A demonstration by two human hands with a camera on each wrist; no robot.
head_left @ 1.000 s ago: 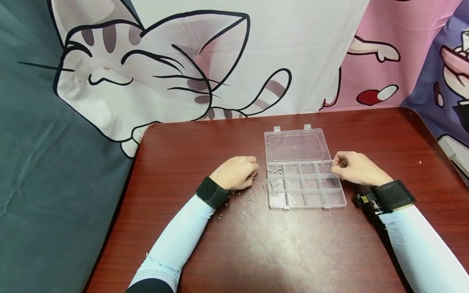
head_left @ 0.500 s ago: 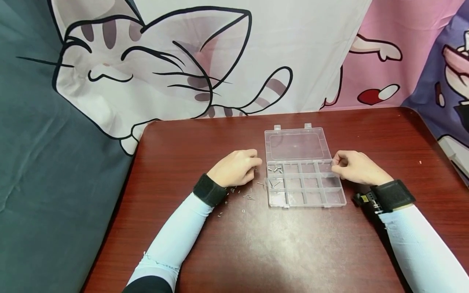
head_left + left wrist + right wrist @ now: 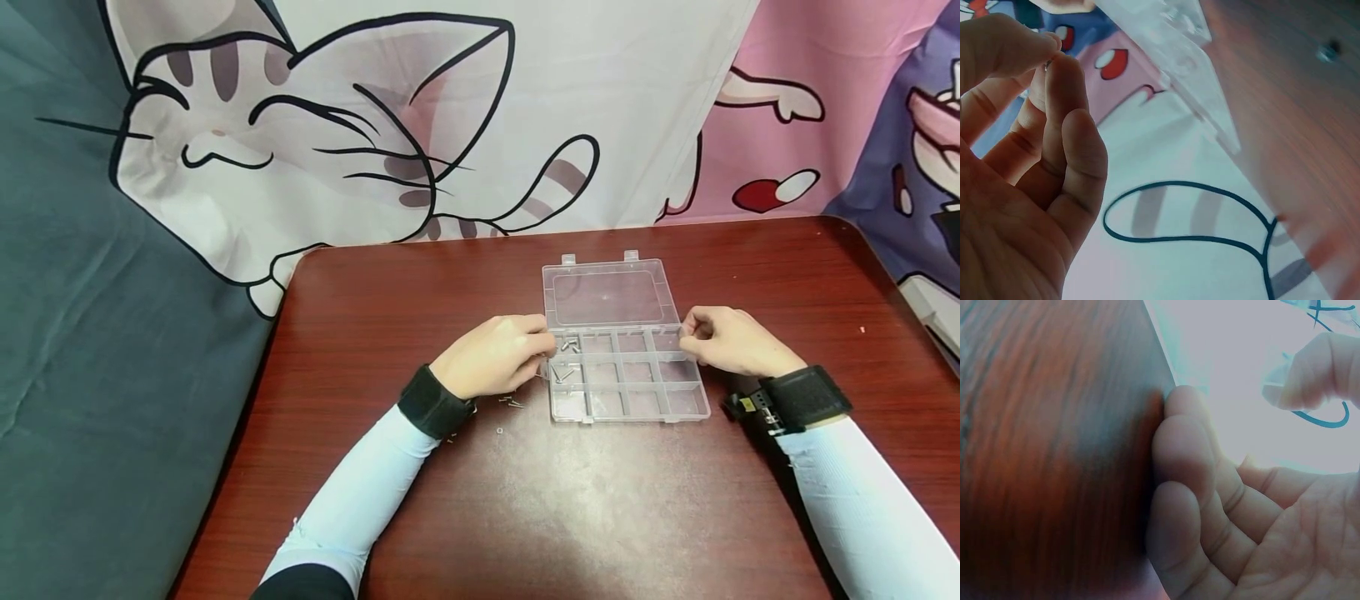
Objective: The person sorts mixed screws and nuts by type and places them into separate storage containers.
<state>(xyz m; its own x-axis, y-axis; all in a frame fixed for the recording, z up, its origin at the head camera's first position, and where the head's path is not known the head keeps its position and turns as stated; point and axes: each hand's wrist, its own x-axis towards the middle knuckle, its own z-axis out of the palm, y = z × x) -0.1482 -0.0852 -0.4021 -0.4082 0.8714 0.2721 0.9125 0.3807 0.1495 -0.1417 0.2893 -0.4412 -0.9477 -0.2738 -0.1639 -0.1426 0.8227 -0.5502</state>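
A clear plastic compartment box (image 3: pixel 637 388) lies on the table with its lid (image 3: pixel 611 293) folded back. Several small screws (image 3: pixel 570 344) sit in the leftmost compartments. My left hand (image 3: pixel 495 354) is at the box's left edge, beside the upper left compartment. Between its thumb and forefinger it pinches a tiny metal piece, likely a screw (image 3: pixel 1047 64), mostly hidden by the fingertips. My right hand (image 3: pixel 738 342) grips the right edge of the box near the hinge, fingers (image 3: pixel 1175 450) curled against the outer side; the exact contact is hidden in the right wrist view.
Loose screws (image 3: pixel 513 402) lie on the brown table (image 3: pixel 637 508) left of the box, partly hidden by my left hand. A small ring-like nut or washer (image 3: pixel 499 431) lies nearer to me. A printed cat curtain (image 3: pixel 480 108) hangs behind the table's far edge.
My left hand first lifted off the loose screws, then moved right to the box's left edge, pinching the tiny piece. My right hand has stayed at the box's right edge.
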